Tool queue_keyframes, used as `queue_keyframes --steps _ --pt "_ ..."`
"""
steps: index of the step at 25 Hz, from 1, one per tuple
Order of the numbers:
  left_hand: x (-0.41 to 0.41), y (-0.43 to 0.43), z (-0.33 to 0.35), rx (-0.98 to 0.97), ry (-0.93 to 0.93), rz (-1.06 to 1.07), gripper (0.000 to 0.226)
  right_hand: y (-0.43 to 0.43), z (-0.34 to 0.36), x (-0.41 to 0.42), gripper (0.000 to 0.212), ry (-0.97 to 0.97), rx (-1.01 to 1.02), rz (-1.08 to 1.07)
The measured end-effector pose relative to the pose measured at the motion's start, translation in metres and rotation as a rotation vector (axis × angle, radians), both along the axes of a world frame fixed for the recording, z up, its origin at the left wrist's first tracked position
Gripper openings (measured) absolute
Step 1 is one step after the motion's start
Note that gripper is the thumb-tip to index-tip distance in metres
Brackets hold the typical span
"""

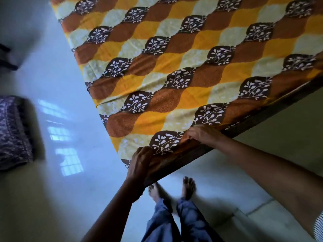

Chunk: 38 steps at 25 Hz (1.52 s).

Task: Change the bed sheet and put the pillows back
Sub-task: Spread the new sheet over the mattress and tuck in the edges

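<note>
Bed sheet (174, 67) in yellow and brown lies spread over the bed (262, 117), its near hem at lower centre gripped by the left hand (139, 163) at the corner and the right hand (201, 135) just beside; an uneven tug could skew it.

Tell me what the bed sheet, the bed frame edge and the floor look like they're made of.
Bed sheet: thin woven cloth, likely cotton, matte; it creases softly near its edge. Bed frame edge: dark, hard strip, probably wood, though blur leaves it open. Floor: glossy tile or polished stone; it mirrors a window and shows a joint line.
</note>
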<state>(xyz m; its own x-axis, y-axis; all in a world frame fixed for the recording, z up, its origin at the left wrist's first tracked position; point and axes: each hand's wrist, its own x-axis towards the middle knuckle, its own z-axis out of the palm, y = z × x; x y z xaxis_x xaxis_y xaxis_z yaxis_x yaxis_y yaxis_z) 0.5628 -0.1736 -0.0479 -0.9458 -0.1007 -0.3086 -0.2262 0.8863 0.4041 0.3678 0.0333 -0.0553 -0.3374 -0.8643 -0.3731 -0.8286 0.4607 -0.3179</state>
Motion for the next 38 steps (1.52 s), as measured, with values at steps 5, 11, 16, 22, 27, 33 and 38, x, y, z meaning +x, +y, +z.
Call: queue_keyframes --steps 5,11,16,22,27,33,38 --pt "0.012 0.015 0.034 0.128 -0.106 0.084 0.026 0.005 0.009 0.002 0.018 -0.157 0.163 0.143" --pt "0.004 0.020 0.025 0.079 -0.366 0.195 0.020 -0.020 0.002 0.003 0.019 -0.254 0.330 -0.065" --pt "0.010 0.020 0.023 0.550 -0.446 0.569 0.027 -0.006 0.009 0.007 0.032 -0.525 0.342 -0.269" --pt "0.040 -0.037 0.020 0.436 -0.052 1.052 0.019 -0.040 0.037 0.064 0.021 -0.448 -0.178 -0.568" --pt "0.056 -0.054 -0.017 0.957 -0.248 1.458 0.026 -0.113 0.025 0.090 0.020 -0.414 -0.174 -0.444" --pt "0.076 -0.067 -0.039 0.898 -0.194 1.424 0.026 -0.131 0.004 0.113 0.031 -0.359 -0.062 -0.324" --pt "0.093 -0.059 -0.041 0.767 -0.423 1.154 0.028 -0.121 -0.005 0.132 0.031 -0.260 -0.011 -0.156"
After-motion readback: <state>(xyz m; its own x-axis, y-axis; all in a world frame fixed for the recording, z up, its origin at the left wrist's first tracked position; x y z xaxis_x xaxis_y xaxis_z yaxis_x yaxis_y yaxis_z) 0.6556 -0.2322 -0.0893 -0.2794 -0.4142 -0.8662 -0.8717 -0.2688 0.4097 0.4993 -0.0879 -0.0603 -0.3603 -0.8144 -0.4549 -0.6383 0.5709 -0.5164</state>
